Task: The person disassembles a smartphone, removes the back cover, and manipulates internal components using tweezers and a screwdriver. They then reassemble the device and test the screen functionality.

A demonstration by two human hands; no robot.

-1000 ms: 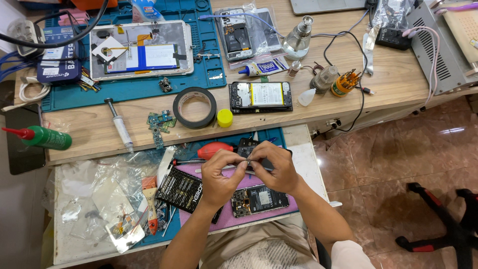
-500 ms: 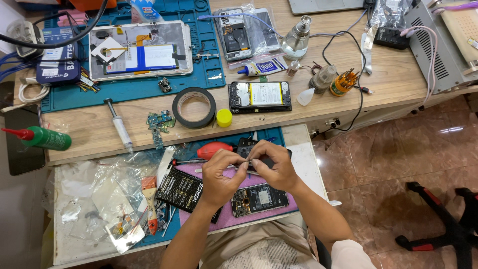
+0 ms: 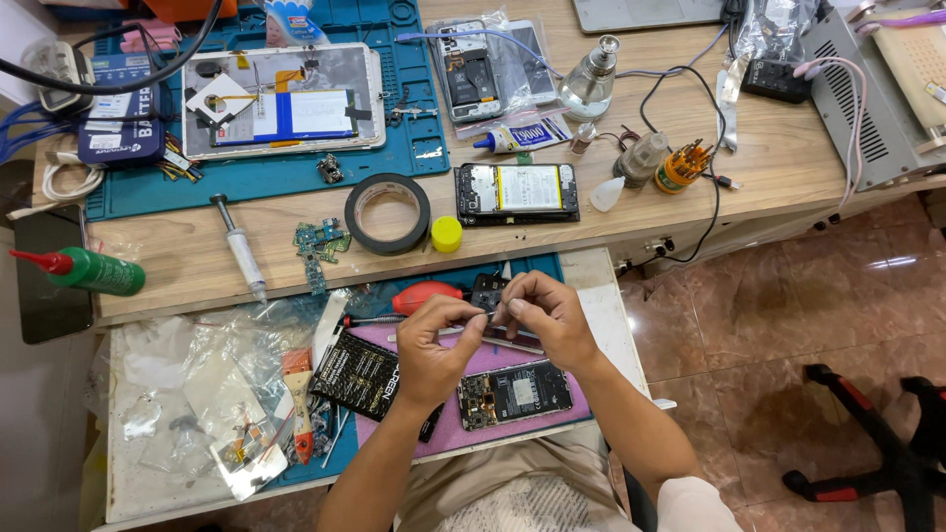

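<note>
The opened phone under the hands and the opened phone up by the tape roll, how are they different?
The opened phone under the hands lies on a purple mat, tilted a little; the opened phone by the tape roll lies straight on bare wood. The lower one shows a dark battery, the upper one a pale battery. The lower one sits right below the left hand and right hand; the upper one lies untouched. Both have their backs off.

Under my hands lies a purple mat (image 3: 473, 369) on a blue one (image 3: 537, 271), beside my red-handled screwdriver (image 3: 424, 296), a yellow cap (image 3: 446, 233), a black tape roll (image 3: 387, 213), a green bottle (image 3: 99, 273) with red nozzle, on light brown wood (image 3: 769, 148).
</note>
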